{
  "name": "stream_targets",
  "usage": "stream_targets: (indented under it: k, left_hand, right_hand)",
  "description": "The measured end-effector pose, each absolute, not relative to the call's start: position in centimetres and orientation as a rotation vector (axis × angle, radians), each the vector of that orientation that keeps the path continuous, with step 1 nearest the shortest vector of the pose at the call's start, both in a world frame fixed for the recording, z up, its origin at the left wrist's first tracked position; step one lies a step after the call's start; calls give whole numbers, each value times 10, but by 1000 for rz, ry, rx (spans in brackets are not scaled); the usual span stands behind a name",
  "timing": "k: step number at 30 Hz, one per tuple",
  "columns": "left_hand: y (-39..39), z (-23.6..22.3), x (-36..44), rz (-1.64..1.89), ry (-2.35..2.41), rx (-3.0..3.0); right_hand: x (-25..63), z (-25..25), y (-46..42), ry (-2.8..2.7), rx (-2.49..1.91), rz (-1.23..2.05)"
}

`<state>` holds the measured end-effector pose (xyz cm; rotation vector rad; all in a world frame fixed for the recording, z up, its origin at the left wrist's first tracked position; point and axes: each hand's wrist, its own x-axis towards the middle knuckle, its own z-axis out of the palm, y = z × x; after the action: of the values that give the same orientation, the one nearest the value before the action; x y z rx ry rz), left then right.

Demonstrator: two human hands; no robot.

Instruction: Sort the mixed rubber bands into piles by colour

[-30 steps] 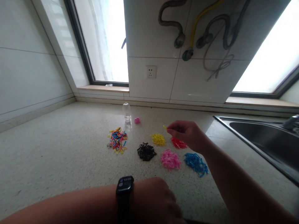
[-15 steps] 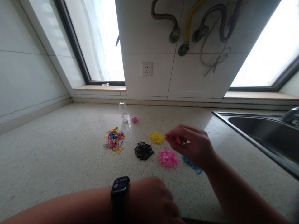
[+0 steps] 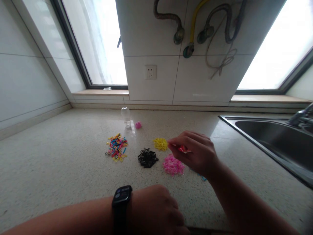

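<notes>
My right hand (image 3: pixel 195 151) is closed in a pinch, its fingertips at the right edge of a pile of small yellow rubber bands (image 3: pixel 160 144). Something red (image 3: pixel 183 148) shows in the gap between its fingers; I cannot make out whether it is held or lies behind. Below the fingers lies a pink rubber band pile (image 3: pixel 173 164), with a black one (image 3: pixel 148 158) to its left. A few blue bands (image 3: pixel 203 178) peek out from under the hand. My left hand (image 3: pixel 156 212), with fingers curled, lies low at the counter's front; its palm side is hidden.
A mixed heap of coloured bands (image 3: pixel 116 147) lies on the left. Behind it are a clear bottle (image 3: pixel 125 117) and a pink cap (image 3: pixel 138 125). At right is a steel sink (image 3: pixel 266 140) with a faucet (image 3: pixel 302 116). A socket (image 3: pixel 150 72) and hoses are on the wall.
The view has shifted slightly, so everything sits a little further left. My right hand stays pinched by the yellow pile and now covers more of the blue bands. My left hand has barely moved.
</notes>
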<state>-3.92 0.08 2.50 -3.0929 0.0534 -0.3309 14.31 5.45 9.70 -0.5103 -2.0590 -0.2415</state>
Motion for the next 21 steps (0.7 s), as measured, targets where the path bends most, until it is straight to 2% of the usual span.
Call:
stream_targets:
  k: [21]
  left_hand:
    - [-1,27,-40,-329,42,-3075]
  right_hand:
    - [146,92,59,-2093,-582,-195]
